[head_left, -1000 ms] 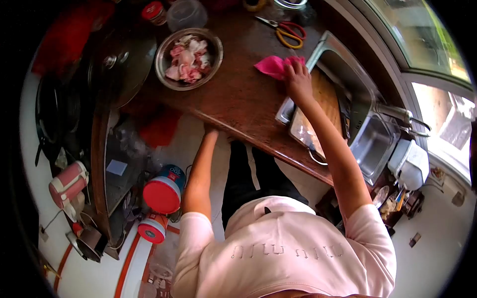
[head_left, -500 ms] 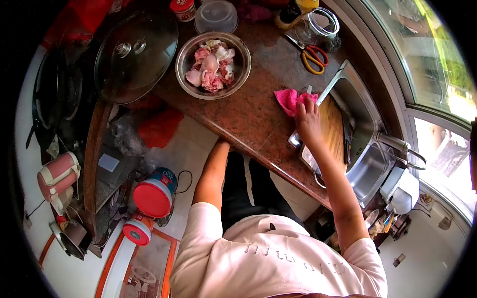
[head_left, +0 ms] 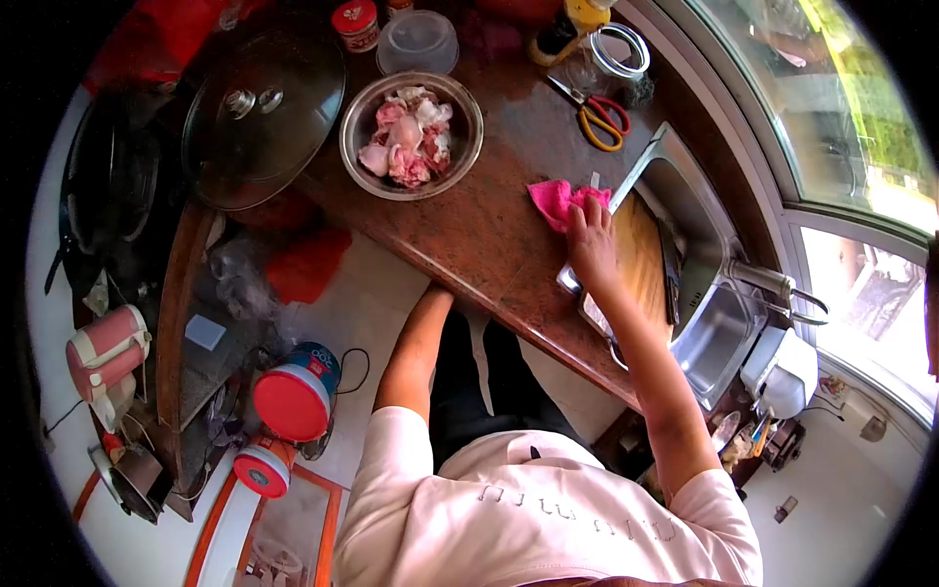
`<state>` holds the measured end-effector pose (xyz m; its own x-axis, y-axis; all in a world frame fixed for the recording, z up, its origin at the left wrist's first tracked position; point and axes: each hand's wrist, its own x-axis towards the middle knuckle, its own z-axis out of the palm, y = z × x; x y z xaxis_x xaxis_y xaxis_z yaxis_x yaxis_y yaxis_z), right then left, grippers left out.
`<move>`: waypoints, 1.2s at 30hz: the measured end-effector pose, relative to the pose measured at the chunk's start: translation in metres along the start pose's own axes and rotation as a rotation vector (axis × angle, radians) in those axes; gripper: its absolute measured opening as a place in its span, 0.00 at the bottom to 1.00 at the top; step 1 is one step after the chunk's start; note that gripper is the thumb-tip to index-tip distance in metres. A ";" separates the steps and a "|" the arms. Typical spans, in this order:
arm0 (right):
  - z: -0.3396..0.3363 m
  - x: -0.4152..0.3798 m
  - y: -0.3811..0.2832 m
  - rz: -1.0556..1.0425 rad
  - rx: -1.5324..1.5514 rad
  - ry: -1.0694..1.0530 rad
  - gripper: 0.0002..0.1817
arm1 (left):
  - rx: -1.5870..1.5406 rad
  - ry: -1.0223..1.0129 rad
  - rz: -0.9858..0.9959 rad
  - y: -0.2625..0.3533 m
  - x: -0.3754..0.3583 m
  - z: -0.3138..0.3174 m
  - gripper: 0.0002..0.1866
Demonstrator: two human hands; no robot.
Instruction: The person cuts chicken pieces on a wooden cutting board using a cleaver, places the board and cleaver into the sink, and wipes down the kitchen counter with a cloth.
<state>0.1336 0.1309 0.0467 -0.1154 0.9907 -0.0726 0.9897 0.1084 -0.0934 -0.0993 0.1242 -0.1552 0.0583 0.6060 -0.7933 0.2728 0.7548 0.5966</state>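
Note:
My right hand (head_left: 591, 240) is on a bright pink cloth (head_left: 554, 203), its fingers bunched over the cloth's right side, on the counter beside the sink. Just right of that hand, a wooden cutting board (head_left: 636, 256) lies over the sink's near side, with a dark-handled knife (head_left: 670, 279) along its right edge. My left arm reaches down to the counter's front edge, where the hand is hidden below it; only the wrist shows. Farther left on the counter, a metal bowl (head_left: 473, 161) holds pieces of raw meat (head_left: 406, 137).
Scissors (head_left: 599, 127) with red and yellow handles lie behind the cloth, near a glass jar (head_left: 616, 57). A large glass lid (head_left: 259, 147) rests left of the bowl. The steel sink (head_left: 724, 338) and its faucet (head_left: 768, 276) are on the right. Red-lidded buckets (head_left: 291, 401) stand below left.
The whole view has shifted slightly. My right hand stays on the pink cloth at about the same spot by the sink, and my left arm remains at the counter edge.

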 end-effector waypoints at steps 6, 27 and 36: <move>-0.002 0.004 0.002 -0.036 -0.036 0.015 0.20 | 0.364 -0.059 0.100 -0.002 -0.028 0.018 0.21; 0.023 0.047 0.125 0.652 0.250 -0.020 0.16 | 0.065 0.293 0.374 -0.070 -0.323 -0.067 0.20; -0.004 -0.030 0.129 0.002 -0.152 -0.060 0.09 | -0.080 0.246 0.529 0.029 -0.369 -0.047 0.19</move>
<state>0.2648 0.1151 0.0405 -0.1137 0.9847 -0.1322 0.9908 0.1222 0.0580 -0.1585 -0.0660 0.1607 -0.0605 0.9386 -0.3395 0.1935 0.3447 0.9185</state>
